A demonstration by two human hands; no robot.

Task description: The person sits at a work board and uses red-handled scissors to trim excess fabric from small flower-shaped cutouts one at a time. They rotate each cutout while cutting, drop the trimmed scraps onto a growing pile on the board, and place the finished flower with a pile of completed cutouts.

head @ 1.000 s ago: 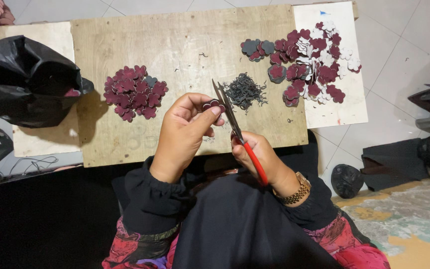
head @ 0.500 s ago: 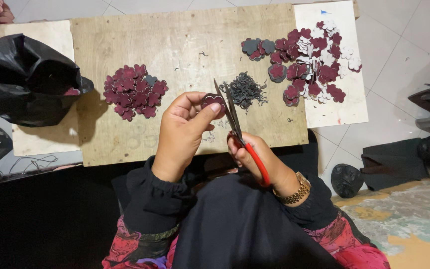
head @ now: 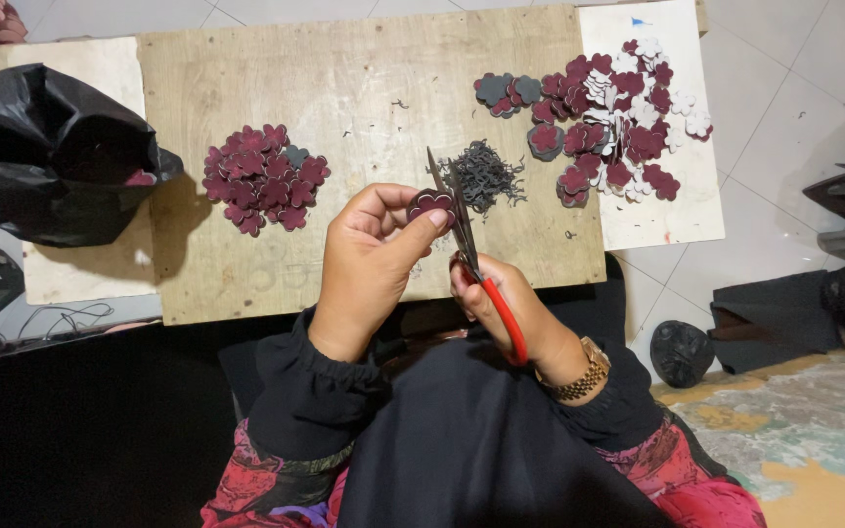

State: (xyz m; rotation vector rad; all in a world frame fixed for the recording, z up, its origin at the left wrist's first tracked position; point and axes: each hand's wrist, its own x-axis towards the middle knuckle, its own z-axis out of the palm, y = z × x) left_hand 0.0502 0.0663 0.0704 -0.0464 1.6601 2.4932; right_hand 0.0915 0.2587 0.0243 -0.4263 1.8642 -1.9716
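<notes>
A pale wooden tabletop (head: 344,88) is lying across the person's lap, and everything in play is sitting on it or being held just over its near edge. Toward the left edge a black plastic bag (head: 46,152) is slumping open; left of centre a heap of dark red flower shapes (head: 264,178) is resting, and at the far right corner a looser scatter of red, grey and white flower shapes (head: 613,122) is spreading over a white sheet (head: 672,210).

The right hand (head: 501,303) is gripping the red handles of the scissors (head: 462,220), whose blades are standing slightly parted and pointing away. The left hand (head: 374,254) is pinching a small dark red flower piece (head: 431,205) between thumb and fingertips, right beside the blades, above the near edge.

That piece is looking thin, light and bendy — probably foam or felt — so it should flex rather than crack; pinching it flat near its middle seems safest, fingers clear of the blades. Just beyond, a tuft of dark trimmings (head: 489,176) is piling up.
</notes>
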